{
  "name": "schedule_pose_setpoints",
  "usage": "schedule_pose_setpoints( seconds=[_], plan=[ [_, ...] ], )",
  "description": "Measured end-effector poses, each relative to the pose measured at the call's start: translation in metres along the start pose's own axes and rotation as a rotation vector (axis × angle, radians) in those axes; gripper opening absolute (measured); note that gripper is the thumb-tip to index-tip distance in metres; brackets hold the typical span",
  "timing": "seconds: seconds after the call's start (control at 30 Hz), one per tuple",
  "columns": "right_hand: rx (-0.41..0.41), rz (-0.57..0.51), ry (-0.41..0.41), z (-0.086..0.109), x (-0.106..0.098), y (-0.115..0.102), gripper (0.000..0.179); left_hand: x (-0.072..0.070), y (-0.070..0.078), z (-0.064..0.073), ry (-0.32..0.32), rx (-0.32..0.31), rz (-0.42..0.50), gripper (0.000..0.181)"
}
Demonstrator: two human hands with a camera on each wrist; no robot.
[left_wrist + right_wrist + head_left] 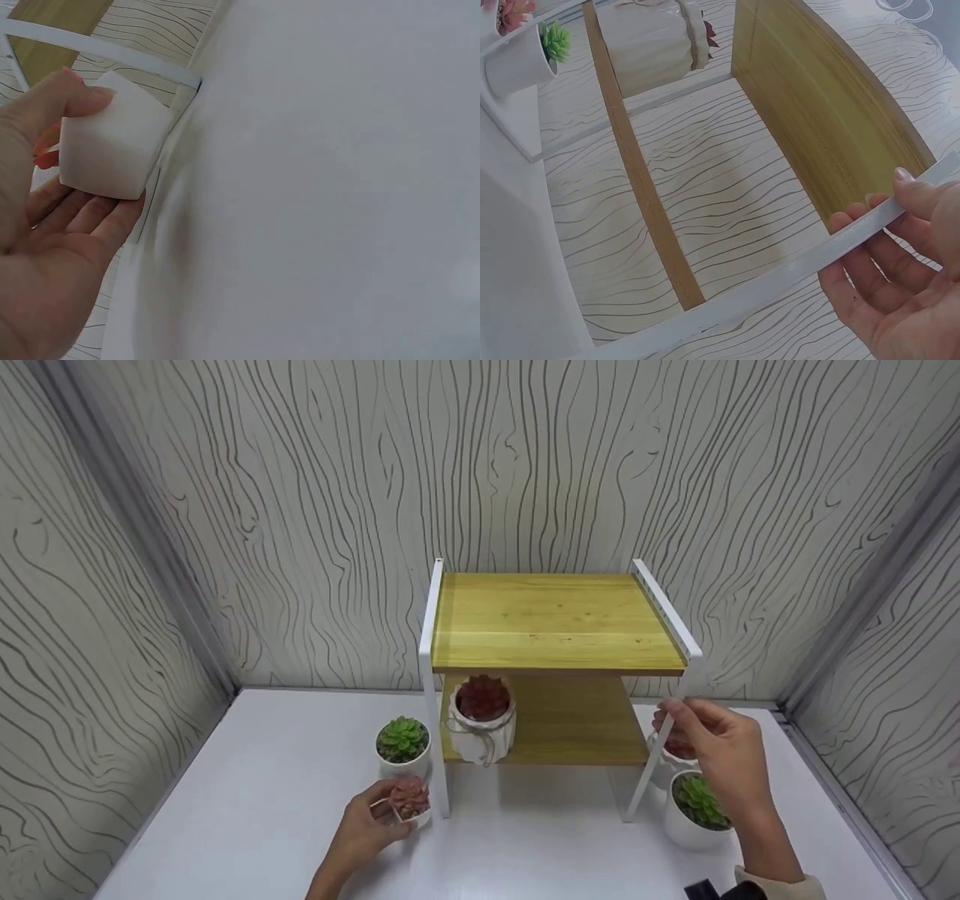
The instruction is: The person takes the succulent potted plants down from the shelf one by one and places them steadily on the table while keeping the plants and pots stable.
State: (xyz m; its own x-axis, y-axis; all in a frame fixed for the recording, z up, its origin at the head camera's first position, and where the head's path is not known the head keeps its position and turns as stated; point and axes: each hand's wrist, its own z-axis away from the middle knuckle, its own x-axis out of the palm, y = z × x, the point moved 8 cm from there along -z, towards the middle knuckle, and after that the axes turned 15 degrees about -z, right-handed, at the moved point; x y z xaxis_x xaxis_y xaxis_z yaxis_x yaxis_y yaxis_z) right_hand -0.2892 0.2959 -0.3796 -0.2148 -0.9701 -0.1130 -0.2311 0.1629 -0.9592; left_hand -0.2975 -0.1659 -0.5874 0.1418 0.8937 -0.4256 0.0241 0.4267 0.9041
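Observation:
My left hand (361, 829) grips a small white pot with a pink succulent (409, 798), just outside the left leg of a two-tier wooden shelf (555, 619). In the left wrist view the thumb lies on one side of the white pot (116, 142) and the fingers on the other. My right hand (731, 757) holds the front right white metal leg (780, 281) of the shelf between thumb and fingers. On the lower board (570, 720) stands a white pot with a dark red succulent (484, 701), twine tied around it.
Behind the held plant, a white pot with a green succulent (403, 741) stands left of the shelf. To the right stand another green succulent pot (697, 814) and a reddish succulent pot (667, 765), partly hidden by the leg and hand. Patterned walls (540, 465) enclose the white table (262, 787).

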Motion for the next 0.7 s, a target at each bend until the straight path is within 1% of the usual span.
schedule_pose_setpoints(
  seconds=[0.07,0.2,0.3,0.43,0.6,0.7],
  plan=[
    [-0.007,0.006,0.000,-0.0005,0.0002,-0.0004,0.041,0.0007,-0.0016,-0.0006,-0.004,-0.002,0.009,0.074],
    [-0.007,0.012,0.005,-0.0002,-0.0004,0.0005,0.041,0.0017,-0.0041,-0.0027,-0.003,-0.006,-0.013,0.074],
    [-0.006,-0.006,0.006,0.0001,-0.0007,0.0011,0.041,0.0031,-0.0059,-0.0039,-0.009,-0.011,-0.025,0.074],
    [-0.020,-0.037,-0.002,0.0001,0.0004,0.0004,0.041,0.0049,-0.0071,-0.0032,-0.023,-0.005,0.003,0.074],
    [-0.021,-0.021,0.000,0.0003,0.0012,0.0003,0.040,0.0044,-0.0087,-0.0020,-0.030,-0.014,0.010,0.073],
    [-0.016,0.005,0.010,0.0007,0.0007,0.0003,0.041,0.0044,-0.0100,-0.0026,-0.052,-0.027,0.014,0.074]
  ],
)
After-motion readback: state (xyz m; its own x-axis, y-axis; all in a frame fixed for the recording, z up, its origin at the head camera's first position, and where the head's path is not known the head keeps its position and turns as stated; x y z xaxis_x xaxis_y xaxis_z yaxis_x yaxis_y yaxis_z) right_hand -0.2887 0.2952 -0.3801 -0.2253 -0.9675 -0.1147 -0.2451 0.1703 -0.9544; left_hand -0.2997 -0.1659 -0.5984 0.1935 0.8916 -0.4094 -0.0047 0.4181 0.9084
